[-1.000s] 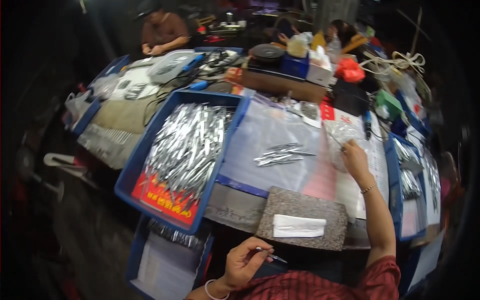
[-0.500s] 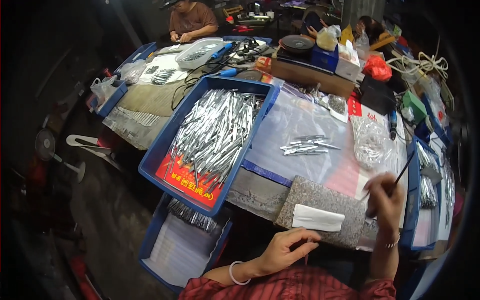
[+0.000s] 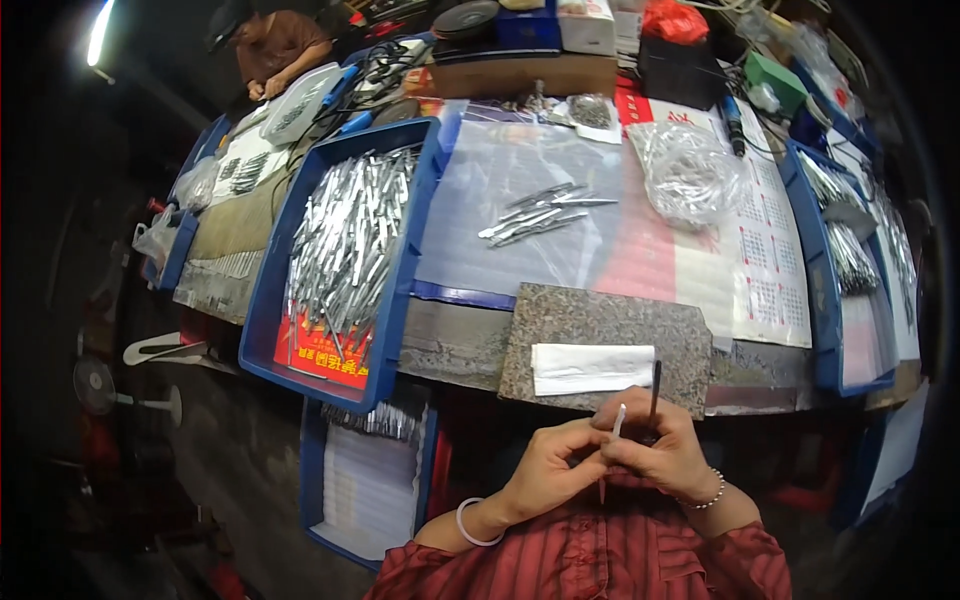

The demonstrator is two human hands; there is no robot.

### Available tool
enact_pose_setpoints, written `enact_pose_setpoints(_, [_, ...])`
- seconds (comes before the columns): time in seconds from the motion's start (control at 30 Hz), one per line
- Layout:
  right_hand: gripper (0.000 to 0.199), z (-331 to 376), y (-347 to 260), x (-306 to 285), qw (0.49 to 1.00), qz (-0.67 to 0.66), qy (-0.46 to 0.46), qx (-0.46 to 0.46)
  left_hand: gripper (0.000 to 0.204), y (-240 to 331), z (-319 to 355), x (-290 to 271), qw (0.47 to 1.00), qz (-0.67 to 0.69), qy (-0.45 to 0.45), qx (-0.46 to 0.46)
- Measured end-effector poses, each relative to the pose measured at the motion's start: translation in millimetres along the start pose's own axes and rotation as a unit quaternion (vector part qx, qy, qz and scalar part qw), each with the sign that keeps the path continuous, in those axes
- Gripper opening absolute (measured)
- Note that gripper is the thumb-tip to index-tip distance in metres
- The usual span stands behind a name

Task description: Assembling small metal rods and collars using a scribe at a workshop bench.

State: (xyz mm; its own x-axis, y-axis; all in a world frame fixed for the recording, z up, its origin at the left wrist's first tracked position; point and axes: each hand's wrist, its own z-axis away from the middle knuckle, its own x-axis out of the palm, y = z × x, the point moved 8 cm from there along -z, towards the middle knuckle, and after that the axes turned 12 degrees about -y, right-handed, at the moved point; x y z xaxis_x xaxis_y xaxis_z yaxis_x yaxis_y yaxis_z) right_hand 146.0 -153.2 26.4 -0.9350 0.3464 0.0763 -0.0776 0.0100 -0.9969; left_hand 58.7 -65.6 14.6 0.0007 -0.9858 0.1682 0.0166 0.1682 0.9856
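Note:
My left hand (image 3: 558, 464) pinches a small slender piece (image 3: 619, 418) upright, its tip pale; I cannot make out its exact kind. My right hand (image 3: 668, 452) holds a thin dark stick (image 3: 656, 385) that points upward, and its fingertips meet the left hand's at the slender piece. Both hands are close to my body, just off the near edge of a speckled stone slab (image 3: 610, 315). On the slab lies a folded white cloth or tissue (image 3: 592, 368). Beyond it, several slim silvery metal pieces (image 3: 545, 212) rest in a loose pile on a plastic-covered sheet (image 3: 470, 255).
A blue bin (image 3: 385, 330) heaped with silvery metal pieces stands left, with another blue tray (image 3: 365, 500) below it. A clear plastic bag (image 3: 690, 185) lies at right, near a blue tray (image 3: 850, 350) of metal pieces. Another person (image 3: 280, 50) works at far left.
My right hand has come in from the right with the dark stick and now meets my left hand. The view has shifted, so the table appears farther left and higher.

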Motion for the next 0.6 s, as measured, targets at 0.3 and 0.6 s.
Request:
enact_pose_setpoints(0.3, [0.018,35,6,-21,0.981,-0.156,0.084,0.082,0.017,-7,5,5,0.991,0.099,0.063,-0.066])
enact_pose_setpoints(0.6, [0.027,51,-9,-10,0.999,0.037,0.035,0.019,0.030,-6,-7,9,0.972,0.229,0.059,-0.006])
